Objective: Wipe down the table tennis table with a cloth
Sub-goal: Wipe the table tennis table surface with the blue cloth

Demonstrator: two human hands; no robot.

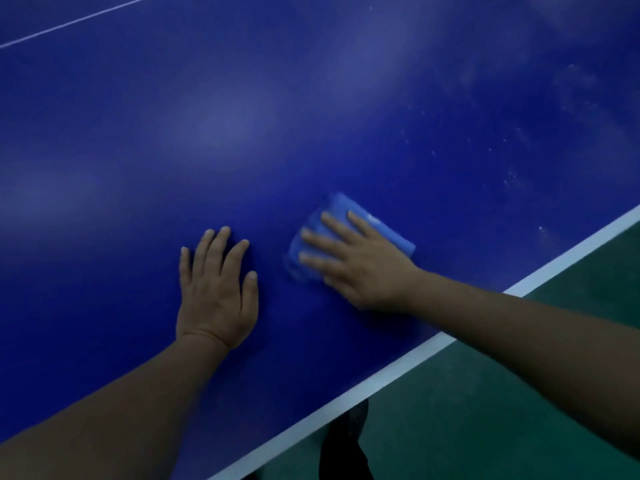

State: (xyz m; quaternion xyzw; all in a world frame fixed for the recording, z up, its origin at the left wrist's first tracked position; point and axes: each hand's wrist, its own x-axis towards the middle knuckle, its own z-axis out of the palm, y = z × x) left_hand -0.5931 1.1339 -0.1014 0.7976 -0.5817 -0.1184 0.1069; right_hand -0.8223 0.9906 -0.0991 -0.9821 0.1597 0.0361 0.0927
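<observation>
Mid-wipe: right hand (pixel 360 265) presses flat, unclenched, on blue cloth (pixel 349 209); next, sweep toward dusty worktop (pixel 519 150) beyond it.

An indoor sports hall or games room, shown by the blue table tennis surface (pixel 311 98) with its white edge line (pixel 398 362) above green sports flooring (pixel 485 393).

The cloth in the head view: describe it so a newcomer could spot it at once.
Start from the dark blue table tennis table and follow its white edge line up towards the right. Just inside it, the right hand presses flat on a small folded light blue cloth. It is paler than the tabletop; the left hand lies on bare table.
</observation>
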